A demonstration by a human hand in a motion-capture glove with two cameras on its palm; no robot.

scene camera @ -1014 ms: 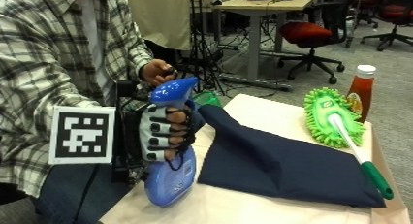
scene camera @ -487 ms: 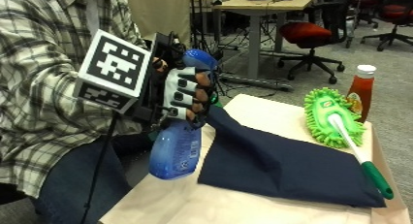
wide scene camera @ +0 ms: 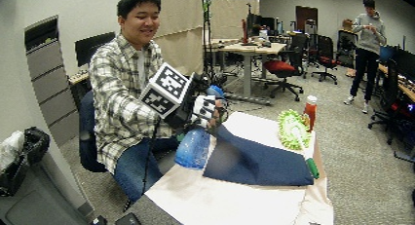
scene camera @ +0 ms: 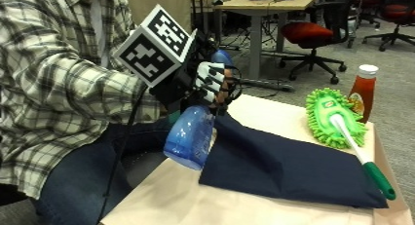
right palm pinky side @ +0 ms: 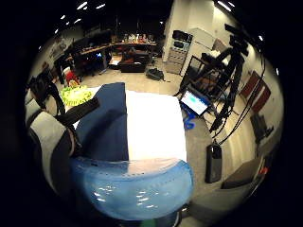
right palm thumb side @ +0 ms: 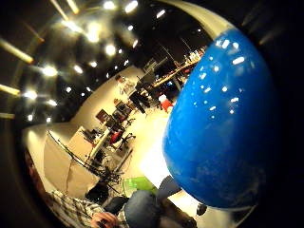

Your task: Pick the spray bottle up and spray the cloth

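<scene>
**Bottle lifted, aimed toward cloth**

Hand (scene camera: 206, 84) was clamped round the neck of the bottle (scene camera: 189, 141), centre-left of frame, off the counter (scene camera: 195, 198) at the cloth's (scene camera: 285, 166) near edge. Bottle looked like smooth, rigid plastic, part-full, so probably bottom-heavy and slick. Neck under the trigger seemed the right grip. Cloth was soft and lay flat beside the duster (scene camera: 332, 115).

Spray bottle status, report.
Right hand grips spray bottle, lifted off table, tilted. Dark blue cloth flat beside it. Green duster lies beyond, nothing blocking.
</scene>
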